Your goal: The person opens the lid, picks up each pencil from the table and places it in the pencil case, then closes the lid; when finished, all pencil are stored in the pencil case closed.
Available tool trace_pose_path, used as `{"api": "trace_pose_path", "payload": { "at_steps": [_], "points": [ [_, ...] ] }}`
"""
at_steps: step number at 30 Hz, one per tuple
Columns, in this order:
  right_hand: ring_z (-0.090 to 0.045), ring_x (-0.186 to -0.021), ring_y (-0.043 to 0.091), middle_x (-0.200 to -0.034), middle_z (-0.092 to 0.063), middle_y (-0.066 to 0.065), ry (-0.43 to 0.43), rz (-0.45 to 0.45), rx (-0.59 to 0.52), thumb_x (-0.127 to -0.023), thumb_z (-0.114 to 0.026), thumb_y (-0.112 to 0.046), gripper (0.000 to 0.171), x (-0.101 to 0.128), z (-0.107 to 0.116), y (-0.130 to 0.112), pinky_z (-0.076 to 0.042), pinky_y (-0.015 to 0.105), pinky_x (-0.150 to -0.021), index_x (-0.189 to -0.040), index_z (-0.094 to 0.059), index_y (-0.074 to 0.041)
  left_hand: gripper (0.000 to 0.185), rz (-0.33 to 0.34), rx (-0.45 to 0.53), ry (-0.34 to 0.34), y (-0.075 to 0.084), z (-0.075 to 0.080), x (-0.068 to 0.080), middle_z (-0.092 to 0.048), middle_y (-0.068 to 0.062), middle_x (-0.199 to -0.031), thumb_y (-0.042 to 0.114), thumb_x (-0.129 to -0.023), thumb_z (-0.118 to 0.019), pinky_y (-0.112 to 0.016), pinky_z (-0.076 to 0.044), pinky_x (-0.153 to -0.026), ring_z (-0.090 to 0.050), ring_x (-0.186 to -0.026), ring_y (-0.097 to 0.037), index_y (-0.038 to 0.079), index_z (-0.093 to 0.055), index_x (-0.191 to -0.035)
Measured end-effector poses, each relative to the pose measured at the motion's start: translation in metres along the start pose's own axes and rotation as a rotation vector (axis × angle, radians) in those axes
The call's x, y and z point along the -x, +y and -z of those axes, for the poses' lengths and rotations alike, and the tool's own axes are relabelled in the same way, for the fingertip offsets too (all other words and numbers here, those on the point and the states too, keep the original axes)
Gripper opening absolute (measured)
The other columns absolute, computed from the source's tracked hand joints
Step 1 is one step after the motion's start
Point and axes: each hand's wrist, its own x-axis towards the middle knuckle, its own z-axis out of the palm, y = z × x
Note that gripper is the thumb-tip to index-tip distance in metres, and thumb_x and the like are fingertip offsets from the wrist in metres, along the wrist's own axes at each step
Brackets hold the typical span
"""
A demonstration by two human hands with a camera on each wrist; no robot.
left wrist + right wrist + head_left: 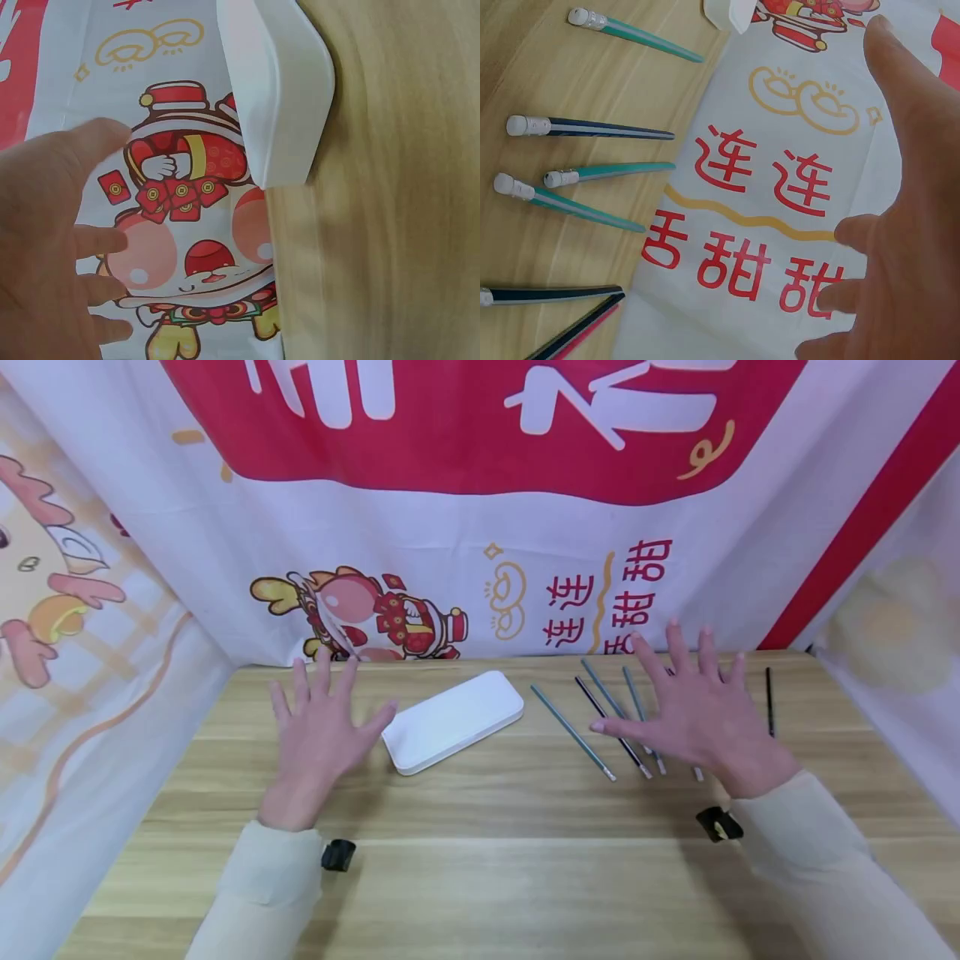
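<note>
Both hands hover with fingers spread, gripping nothing: the left hand [318, 727] beside the flat white rounded plastic case [453, 720] at mid-frame, the right hand [693, 714] above the scattered teal and dark eraser-tipped pencils [573, 732] on the pale wooden bench [480, 860], seemingly poised.

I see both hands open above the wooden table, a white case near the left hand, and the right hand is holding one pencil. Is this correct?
Not quite. The right hand holds nothing: its fingers are spread straight above the pencils, which lie loose on the table, as the head view shows. The rest is right: the left hand is open too, and the white case lies beside it.
</note>
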Motion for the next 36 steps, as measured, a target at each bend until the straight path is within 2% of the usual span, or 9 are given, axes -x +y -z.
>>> {"api": "trace_pose_path", "payload": {
  "at_steps": [2, 6, 8, 10, 13, 20, 30, 33, 36],
  "points": [
    [-0.003, -0.16, 0.064, -0.179, 0.002, 0.03, -0.008, 0.017, -0.009, -0.081, -0.054, -0.095, 0.127, -0.001, -0.003, -0.001, -0.012, 0.091, -0.119, -0.175, -0.009, -0.022, 0.09, 0.004, 0.053, -0.021, -0.003, -0.002, 0.003, -0.015, -0.029, -0.178, 0.064, -0.103, -0.056, -0.079, -0.006, -0.13, -0.01, -0.164, -0.056, 0.007, -0.033, -0.168],
    [-0.006, -0.164, 0.056, -0.18, 0.0, 0.027, -0.01, 0.084, -0.055, -0.089, -0.06, -0.084, 0.118, -0.005, -0.008, -0.008, -0.017, 0.08, -0.128, -0.175, -0.012, -0.019, 0.094, 0.057, 0.26, -0.162, -0.004, -0.009, 0.012, -0.032, -0.028, -0.173, 0.069, -0.101, -0.059, -0.072, -0.025, -0.13, -0.028, -0.161, -0.053, 0.003, -0.037, -0.166],
    [-0.014, -0.164, 0.052, -0.18, -0.008, 0.025, 0.011, 0.131, -0.094, -0.093, -0.065, -0.076, 0.111, -0.008, -0.013, -0.014, -0.022, 0.076, -0.129, -0.174, -0.017, -0.018, 0.1, 0.098, 0.36, -0.233, -0.003, -0.015, 0.017, -0.033, -0.025, -0.174, 0.073, -0.098, -0.061, -0.07, -0.028, -0.13, -0.029, -0.161, -0.05, 0.006, -0.035, -0.167],
    [-0.019, -0.163, 0.05, -0.179, -0.014, 0.024, 0.04, 0.182, -0.135, -0.096, -0.068, -0.067, 0.102, -0.011, -0.018, -0.023, -0.025, 0.073, -0.13, -0.172, -0.023, -0.015, 0.104, 0.13, 0.428, -0.27, -0.003, -0.021, 0.022, -0.031, -0.024, -0.176, 0.074, -0.096, -0.064, -0.068, -0.03, -0.13, -0.029, -0.162, -0.049, 0.008, -0.032, -0.169],
    [-0.027, -0.162, 0.049, -0.178, -0.022, 0.023, 0.084, 0.252, -0.195, -0.099, -0.071, -0.057, 0.093, -0.018, -0.03, -0.04, -0.028, 0.07, -0.13, -0.169, -0.03, -0.012, 0.103, 0.174, 0.526, -0.28, -0.003, -0.032, 0.028, -0.03, -0.022, -0.176, 0.068, -0.095, -0.071, -0.065, -0.034, -0.129, -0.032, -0.161, -0.048, 0.01, -0.03, -0.169],
    [-0.039, -0.159, 0.041, -0.172, -0.039, 0.022, 0.141, 0.377, -0.259, -0.096, -0.081, -0.045, 0.082, -0.032, -0.058, -0.09, -0.036, 0.06, -0.13, -0.161, -0.045, -0.01, 0.103, 0.233, 0.746, -0.217, -0.004, -0.056, 0.035, -0.039, -0.023, -0.171, 0.035, -0.09, -0.089, -0.053, -0.037, -0.132, -0.041, -0.157, -0.043, 0.009, -0.029, -0.169],
    [-0.04, -0.161, 0.031, -0.172, -0.042, 0.01, 0.074, 0.402, -0.312, -0.095, -0.084, -0.037, 0.077, -0.045, -0.08, -0.148, -0.04, 0.048, -0.13, -0.162, -0.05, -0.019, 0.107, 0.246, 0.712, -0.177, -0.002, -0.071, 0.033, -0.044, -0.021, -0.167, 0.024, -0.084, -0.093, -0.054, -0.038, -0.131, -0.045, -0.154, -0.041, 0.007, -0.029, -0.169],
    [-0.039, -0.162, 0.029, -0.173, -0.042, 0.008, 0.048, 0.42, -0.331, -0.095, -0.083, -0.037, 0.076, -0.047, -0.082, -0.161, -0.041, 0.047, -0.13, -0.162, -0.05, -0.021, 0.106, 0.253, 0.682, -0.177, -0.002, -0.071, 0.031, -0.04, -0.02, -0.171, 0.025, -0.085, -0.093, -0.058, -0.03, -0.134, -0.036, -0.16, -0.041, 0.009, -0.03, -0.169],
    [-0.036, -0.163, 0.028, -0.174, -0.041, 0.008, 0.027, 0.432, -0.356, -0.096, -0.083, -0.035, 0.073, -0.048, -0.083, -0.169, -0.039, 0.048, -0.131, -0.16, -0.052, -0.02, 0.106, 0.266, 0.649, -0.184, -0.003, -0.071, 0.031, -0.029, -0.018, -0.178, 0.029, -0.085, -0.093, -0.063, -0.017, -0.136, -0.019, -0.167, -0.041, 0.011, -0.031, -0.169]
  ]
}}
